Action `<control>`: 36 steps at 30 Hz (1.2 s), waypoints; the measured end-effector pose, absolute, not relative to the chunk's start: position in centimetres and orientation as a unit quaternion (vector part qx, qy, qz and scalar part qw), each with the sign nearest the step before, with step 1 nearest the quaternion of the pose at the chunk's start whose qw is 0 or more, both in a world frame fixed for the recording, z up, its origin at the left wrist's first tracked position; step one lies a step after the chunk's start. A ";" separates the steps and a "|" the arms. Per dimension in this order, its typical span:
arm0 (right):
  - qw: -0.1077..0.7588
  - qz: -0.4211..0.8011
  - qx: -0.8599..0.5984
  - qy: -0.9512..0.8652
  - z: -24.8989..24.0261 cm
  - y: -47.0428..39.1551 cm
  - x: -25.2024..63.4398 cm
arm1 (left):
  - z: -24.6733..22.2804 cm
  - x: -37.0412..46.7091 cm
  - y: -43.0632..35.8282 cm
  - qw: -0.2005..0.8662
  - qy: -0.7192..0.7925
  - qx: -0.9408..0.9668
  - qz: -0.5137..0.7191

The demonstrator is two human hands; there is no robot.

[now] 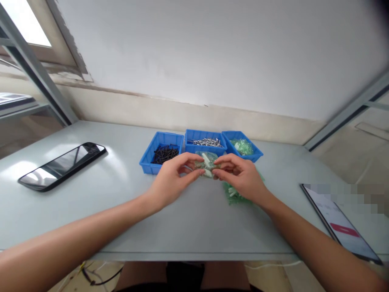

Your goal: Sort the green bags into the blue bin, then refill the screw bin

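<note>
Between my two hands is a small clear plastic bag (209, 159) with pale, whitish-green pieces inside, held just above the table. My left hand (173, 174) pinches its left side between thumb and fingers. On the right side, my right hand (243, 176) grips the bag the same way. Below and partly behind my right hand lies a pile of green plastic bags (233, 194) with pale pieces in them. Just beyond the hands, a blue bin (146, 167) holds black screws, and another blue bin (191, 149) holds silver screws or nails.
A third blue bin (257, 154) with green bags stands at the back right. A black device with a glossy screen (65, 164) lies at the left. A tablet (343, 227) lies at the right edge. Metal frame posts (346, 111) rise at the table's sides; a wall stands behind.
</note>
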State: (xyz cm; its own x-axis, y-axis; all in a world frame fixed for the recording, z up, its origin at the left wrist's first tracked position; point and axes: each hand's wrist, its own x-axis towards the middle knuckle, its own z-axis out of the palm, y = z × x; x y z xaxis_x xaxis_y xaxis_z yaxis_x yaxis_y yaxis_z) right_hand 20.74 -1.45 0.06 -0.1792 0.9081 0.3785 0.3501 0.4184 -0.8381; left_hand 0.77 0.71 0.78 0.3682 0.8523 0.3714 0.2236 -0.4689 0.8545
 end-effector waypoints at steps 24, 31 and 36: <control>0.468 0.385 -0.412 -0.681 0.1 -1.3 21.0 | 1.3 0.9 0.7 0.503 0.345 0.670 0.423; 0.474 0.357 -0.423 -0.684 0.1 -1.4 21.0 | 1.0 0.9 1.0 0.566 0.312 0.643 0.411; 0.477 0.315 -0.432 -0.698 0.0 -1.4 21.0 | 1.5 1.0 0.9 0.525 0.337 0.694 0.360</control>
State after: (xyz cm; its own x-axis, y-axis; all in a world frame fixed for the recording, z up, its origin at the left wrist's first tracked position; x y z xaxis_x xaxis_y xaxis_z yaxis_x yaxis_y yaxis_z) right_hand 21.04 -1.42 0.02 -0.1723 0.9034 0.3927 0.3017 0.4279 -0.8520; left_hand 0.97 0.94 1.46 0.5137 0.8457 0.1449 0.0898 -0.2209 0.9712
